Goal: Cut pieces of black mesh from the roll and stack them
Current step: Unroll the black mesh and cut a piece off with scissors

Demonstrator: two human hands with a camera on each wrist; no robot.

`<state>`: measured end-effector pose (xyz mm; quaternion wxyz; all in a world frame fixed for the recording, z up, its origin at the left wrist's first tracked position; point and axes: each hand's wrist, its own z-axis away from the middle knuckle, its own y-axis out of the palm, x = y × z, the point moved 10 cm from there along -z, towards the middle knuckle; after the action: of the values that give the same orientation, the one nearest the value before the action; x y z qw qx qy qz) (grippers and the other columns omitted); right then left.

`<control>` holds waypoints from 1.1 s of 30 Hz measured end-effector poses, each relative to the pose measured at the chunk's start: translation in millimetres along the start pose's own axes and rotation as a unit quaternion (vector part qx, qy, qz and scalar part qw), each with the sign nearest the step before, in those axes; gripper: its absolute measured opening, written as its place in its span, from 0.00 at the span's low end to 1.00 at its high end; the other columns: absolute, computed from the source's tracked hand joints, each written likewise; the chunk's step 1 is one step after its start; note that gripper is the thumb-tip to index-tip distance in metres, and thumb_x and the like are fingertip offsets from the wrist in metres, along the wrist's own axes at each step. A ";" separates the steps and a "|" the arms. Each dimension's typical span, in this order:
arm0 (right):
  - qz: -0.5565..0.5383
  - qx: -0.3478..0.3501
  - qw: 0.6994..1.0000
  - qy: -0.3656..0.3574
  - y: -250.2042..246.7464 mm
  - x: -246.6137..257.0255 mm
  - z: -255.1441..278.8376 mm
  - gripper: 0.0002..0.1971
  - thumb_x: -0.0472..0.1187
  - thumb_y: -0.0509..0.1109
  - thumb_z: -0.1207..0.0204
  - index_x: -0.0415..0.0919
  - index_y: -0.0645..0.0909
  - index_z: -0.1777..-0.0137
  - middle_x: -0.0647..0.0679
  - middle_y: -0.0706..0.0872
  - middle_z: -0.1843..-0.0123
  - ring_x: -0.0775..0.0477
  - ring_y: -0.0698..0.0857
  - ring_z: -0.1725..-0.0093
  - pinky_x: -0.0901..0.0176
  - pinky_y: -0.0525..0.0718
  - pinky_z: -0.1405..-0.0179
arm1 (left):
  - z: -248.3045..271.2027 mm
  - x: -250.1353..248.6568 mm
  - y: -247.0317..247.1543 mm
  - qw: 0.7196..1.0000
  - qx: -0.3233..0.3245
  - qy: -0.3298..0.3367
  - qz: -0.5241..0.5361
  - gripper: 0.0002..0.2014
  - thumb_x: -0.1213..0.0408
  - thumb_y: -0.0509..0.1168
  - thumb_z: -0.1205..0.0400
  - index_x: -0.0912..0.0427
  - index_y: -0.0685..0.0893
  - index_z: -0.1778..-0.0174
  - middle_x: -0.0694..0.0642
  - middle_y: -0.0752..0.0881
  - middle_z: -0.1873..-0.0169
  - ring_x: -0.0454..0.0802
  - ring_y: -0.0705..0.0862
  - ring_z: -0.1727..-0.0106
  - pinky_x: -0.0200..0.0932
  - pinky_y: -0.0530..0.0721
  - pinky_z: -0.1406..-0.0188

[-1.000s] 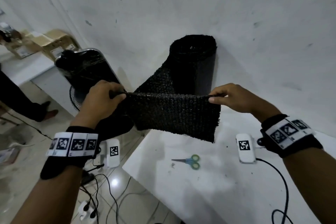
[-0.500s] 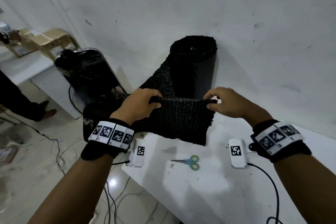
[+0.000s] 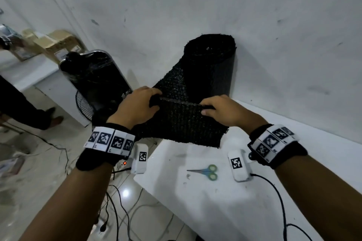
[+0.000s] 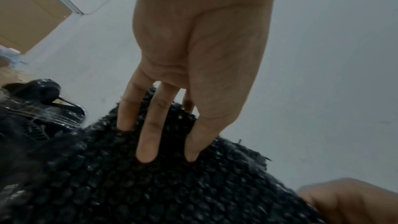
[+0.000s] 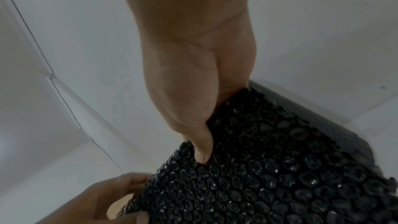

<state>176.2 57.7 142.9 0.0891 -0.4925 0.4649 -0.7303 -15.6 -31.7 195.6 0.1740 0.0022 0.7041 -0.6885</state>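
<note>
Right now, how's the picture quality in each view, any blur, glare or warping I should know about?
Head view: dim, wide-angle bend at the edges, glare spot on the floor tile, scissors sharp. Left wrist view: fingers clear, mesh smeared at bottom left. Right wrist view: soft all over, highlights glinting on the mesh, the left hand blurred.

Right hand thumb on black mesh, left hand at its corner.

The roll stands on the table against the wall. Its loose mesh runs toward me, folded between my left hand and right hand. The scissors lie on the table before the mesh. A fan stands left of the roll.
</note>
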 end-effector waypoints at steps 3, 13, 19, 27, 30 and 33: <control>-0.035 -0.004 0.999 -0.010 12.9 15.4 -7.2 0.06 0.42 0.68 0.16 0.46 0.86 0.43 0.47 0.88 0.50 0.49 0.86 0.49 0.59 0.80 0.50 | 1.0 -30.2 24.5 0.998 0.039 0.046 0.010 0.32 0.59 0.73 0.22 0.47 0.73 0.21 0.55 0.76 0.26 0.58 0.76 0.27 0.58 0.76 0.27; 0.009 -0.048 0.996 0.077 55.8 -55.8 24.5 0.33 0.68 0.73 0.29 0.61 0.72 0.25 0.53 0.79 0.28 0.45 0.72 0.29 0.42 0.73 0.29 | 15.1 -19.7 69.2 0.998 0.058 0.018 -0.001 0.10 0.56 0.67 0.15 0.48 0.89 0.40 0.54 0.85 0.43 0.57 0.84 0.42 0.57 0.84 0.43; 0.040 0.044 0.988 0.146 176.7 -129.8 50.2 0.15 0.39 0.68 0.23 0.49 0.80 0.37 0.47 0.84 0.37 0.38 0.81 0.36 0.45 0.80 0.39 | 38.2 14.9 92.4 0.995 0.091 -0.014 -0.041 0.10 0.58 0.67 0.16 0.48 0.87 0.40 0.53 0.83 0.45 0.59 0.84 0.46 0.58 0.84 0.47; 0.239 0.087 0.962 0.099 235.8 -136.1 56.6 0.17 0.44 0.67 0.20 0.44 0.74 0.33 0.45 0.83 0.39 0.38 0.83 0.40 0.47 0.76 0.46 | 48.2 26.9 96.4 0.992 0.121 -0.033 0.001 0.14 0.52 0.73 0.22 0.42 0.87 0.40 0.49 0.78 0.46 0.51 0.83 0.49 0.59 0.85 0.44; 0.239 0.080 0.965 0.070 233.1 -127.2 55.8 0.22 0.44 0.84 0.39 0.42 0.84 0.46 0.43 0.87 0.55 0.37 0.87 0.58 0.48 0.83 0.62 | 49.6 26.8 91.2 0.992 0.119 -0.034 0.009 0.15 0.49 0.75 0.23 0.40 0.87 0.41 0.47 0.78 0.46 0.48 0.82 0.48 0.59 0.84 0.42; 0.033 0.114 0.986 0.114 229.6 -131.5 57.0 0.10 0.41 0.75 0.25 0.42 0.81 0.47 0.42 0.86 0.48 0.37 0.86 0.47 0.56 0.79 0.58 | 47.9 28.0 85.4 0.992 0.116 -0.034 0.024 0.13 0.50 0.76 0.24 0.39 0.88 0.44 0.47 0.77 0.46 0.49 0.82 0.46 0.60 0.83 0.40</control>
<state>212.3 -25.3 -112.1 0.1148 -0.3771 0.4017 -0.8266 -9.5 -80.4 106.4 0.2126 0.0159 0.6128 -0.7609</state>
